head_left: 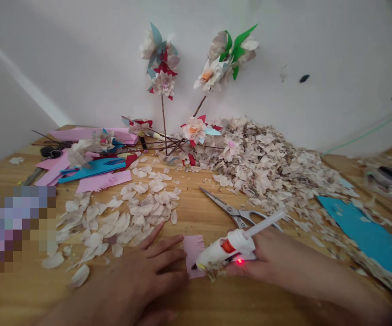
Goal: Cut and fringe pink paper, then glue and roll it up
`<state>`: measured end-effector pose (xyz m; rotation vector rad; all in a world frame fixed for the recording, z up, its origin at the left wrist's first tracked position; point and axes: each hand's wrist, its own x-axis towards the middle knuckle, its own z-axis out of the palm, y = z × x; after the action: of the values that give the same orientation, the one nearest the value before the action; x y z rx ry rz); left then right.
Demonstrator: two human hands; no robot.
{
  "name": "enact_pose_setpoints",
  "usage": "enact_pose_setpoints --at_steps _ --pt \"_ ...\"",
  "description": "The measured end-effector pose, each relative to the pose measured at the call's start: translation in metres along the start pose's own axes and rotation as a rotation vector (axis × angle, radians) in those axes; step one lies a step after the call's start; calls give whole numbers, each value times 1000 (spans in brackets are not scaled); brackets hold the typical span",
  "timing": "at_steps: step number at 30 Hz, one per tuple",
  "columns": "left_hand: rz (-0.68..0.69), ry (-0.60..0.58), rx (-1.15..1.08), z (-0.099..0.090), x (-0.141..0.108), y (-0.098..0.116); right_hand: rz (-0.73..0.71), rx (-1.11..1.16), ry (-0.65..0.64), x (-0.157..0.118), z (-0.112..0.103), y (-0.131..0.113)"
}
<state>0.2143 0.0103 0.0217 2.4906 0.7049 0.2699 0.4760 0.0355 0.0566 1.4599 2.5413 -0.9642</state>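
A white hot glue gun (228,248) is gripped in my right hand (264,253), with a clear glue stick (265,222) poking from its back and a red light glowing on it. Its nozzle rests over or on a small pink paper piece (193,249) with fringed edges; whether it touches is unclear. My left hand (162,267) lies flat with fingers stretched out, fingertips at the left edge of that pink piece. Just beyond the glue gun lie metal scissors (229,210), blades partly apart, handles partly behind the glue stick. Loose pale petals (155,199) are spread beyond my left hand.
A big heap of dried petals (270,158) fills the back right. Two handmade flower stems (164,108) lean at the wall, with more lying below. Pink paper (104,181) and blue paper (94,168) lie at left, a blue sheet (365,235) at right.
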Motion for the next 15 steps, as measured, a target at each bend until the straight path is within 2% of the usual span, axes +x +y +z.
enact_pose_setpoints --at_steps 7,15 --pt "-6 -17 11 -1 -1 1 16 33 40 5 -1 0" --pt "-25 -10 -24 -1 -1 1 74 39 114 12 4 10"
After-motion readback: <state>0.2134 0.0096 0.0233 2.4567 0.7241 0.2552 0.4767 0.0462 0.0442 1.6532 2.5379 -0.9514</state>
